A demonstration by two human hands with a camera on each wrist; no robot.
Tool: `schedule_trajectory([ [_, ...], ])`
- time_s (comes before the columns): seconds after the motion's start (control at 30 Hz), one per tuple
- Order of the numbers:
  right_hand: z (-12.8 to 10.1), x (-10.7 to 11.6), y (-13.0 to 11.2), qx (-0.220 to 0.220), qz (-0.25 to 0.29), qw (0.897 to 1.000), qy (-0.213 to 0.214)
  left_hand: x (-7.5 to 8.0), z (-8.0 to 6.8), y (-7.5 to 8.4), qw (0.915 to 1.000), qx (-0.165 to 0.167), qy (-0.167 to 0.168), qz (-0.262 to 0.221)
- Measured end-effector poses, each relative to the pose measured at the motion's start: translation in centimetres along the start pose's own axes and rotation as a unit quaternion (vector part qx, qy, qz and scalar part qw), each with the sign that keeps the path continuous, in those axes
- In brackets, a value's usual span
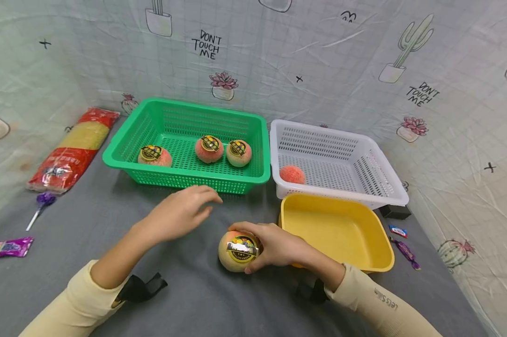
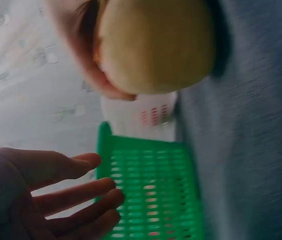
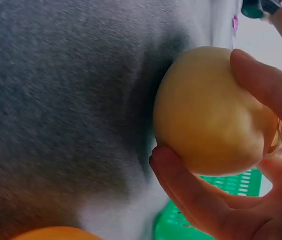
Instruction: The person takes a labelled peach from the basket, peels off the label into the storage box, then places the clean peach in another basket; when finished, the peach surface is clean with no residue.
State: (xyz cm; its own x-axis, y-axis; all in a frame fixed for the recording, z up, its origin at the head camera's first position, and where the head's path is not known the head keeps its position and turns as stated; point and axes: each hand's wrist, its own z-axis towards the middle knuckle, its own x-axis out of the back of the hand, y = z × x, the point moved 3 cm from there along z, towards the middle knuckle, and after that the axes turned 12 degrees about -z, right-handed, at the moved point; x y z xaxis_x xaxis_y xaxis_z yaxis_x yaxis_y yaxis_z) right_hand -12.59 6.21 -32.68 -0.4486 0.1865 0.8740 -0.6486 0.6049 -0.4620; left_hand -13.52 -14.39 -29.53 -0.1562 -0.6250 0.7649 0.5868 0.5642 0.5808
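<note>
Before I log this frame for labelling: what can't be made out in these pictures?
- Peach label wording: head view, too small; wrist views show only its plain side.
- Right hand palm: head view, hidden behind the peach.
- Green basket contents: left wrist view, blurred, cut by the bottom edge.
- Small wrappers beside the yellow tub: head view, print too small.

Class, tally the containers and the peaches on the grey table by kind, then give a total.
Green basket: 1
White basket: 1
Yellow tub: 1
Peaches: 5, with 3 in the green basket, 1 in the white basket, 1 in the right hand
Total: 8
</note>
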Motion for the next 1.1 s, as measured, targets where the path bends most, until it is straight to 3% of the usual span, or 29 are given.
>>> schedule_trajectory([
  [0.1,-0.2,-0.4,0.4,-0.009,0.001,1.000,0.003,-1.8,-0.6,-0.8,0.9983,0.014,-0.050,-0.026],
  [0.23,-0.5,-0.6,0.5,-0.011,-0.001,1.000,0.009,-3.0,-1.4,-1.5,0.9920,0.017,-0.095,-0.081],
  [0.47,-1.7,-1.1,0.2,-0.056,-0.011,0.998,0.026,-4.8,-2.0,-2.2,0.9687,0.015,-0.153,-0.195],
  [0.67,-3.6,-0.7,0.0,-0.093,0.047,0.993,0.051,-6.8,-2.4,-2.3,0.9525,0.014,-0.144,-0.268],
  [0.8,-4.7,-0.5,-0.1,-0.106,0.051,0.990,0.077,-7.9,-2.4,-2.5,0.9436,0.004,-0.127,-0.305],
  [1.1,-4.5,-1.6,-0.1,-0.114,0.075,0.985,0.108,-9.3,-2.7,-3.2,0.9278,0.011,-0.094,-0.361],
])
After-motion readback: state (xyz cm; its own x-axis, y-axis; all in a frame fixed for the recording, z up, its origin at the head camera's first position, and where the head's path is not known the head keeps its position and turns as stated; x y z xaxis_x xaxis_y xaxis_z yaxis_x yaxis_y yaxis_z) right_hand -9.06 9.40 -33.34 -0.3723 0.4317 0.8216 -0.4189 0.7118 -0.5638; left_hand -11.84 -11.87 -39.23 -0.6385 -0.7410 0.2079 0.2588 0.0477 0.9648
